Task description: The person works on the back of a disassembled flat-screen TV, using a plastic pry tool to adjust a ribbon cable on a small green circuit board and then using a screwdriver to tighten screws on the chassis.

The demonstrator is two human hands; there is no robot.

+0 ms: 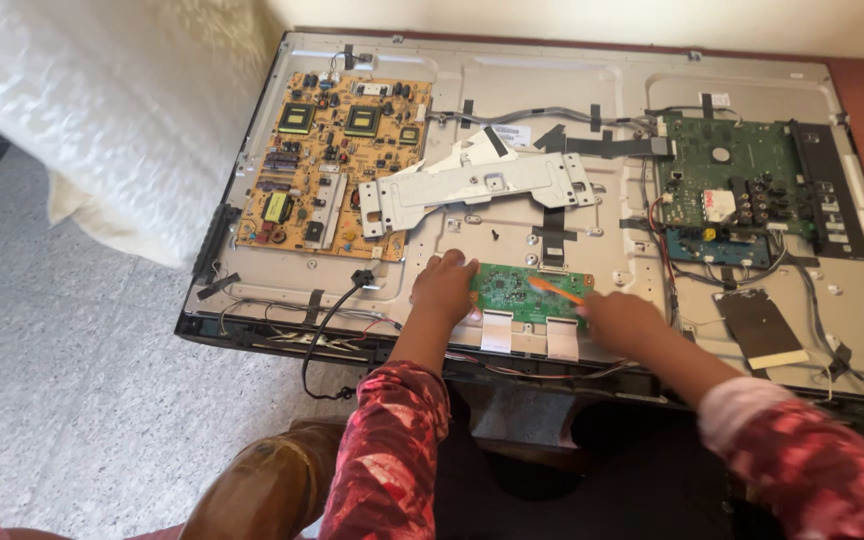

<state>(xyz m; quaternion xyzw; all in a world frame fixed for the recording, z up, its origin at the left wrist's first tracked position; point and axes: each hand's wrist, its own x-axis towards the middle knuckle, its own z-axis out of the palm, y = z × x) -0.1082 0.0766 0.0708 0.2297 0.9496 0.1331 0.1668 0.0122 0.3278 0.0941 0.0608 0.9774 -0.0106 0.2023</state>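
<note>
Risk, ribbons: the two white flat cables (497, 330) at the small green board's (530, 290) lower edge could crease or tear if the board shifts while the tool pries.
Risk, tool slip: the orange-tipped tool (555, 290) lies across the board; a skid could scratch traces.
Left hand (444, 288): fingers curled loosely, resting on the board's left end, holding nothing.
Right hand (624, 320): blurred; seemingly pinching the tool's handle.
Board position: low centre of the opened television's metal back panel (592, 90), below the grey bracket (477, 190).
</note>
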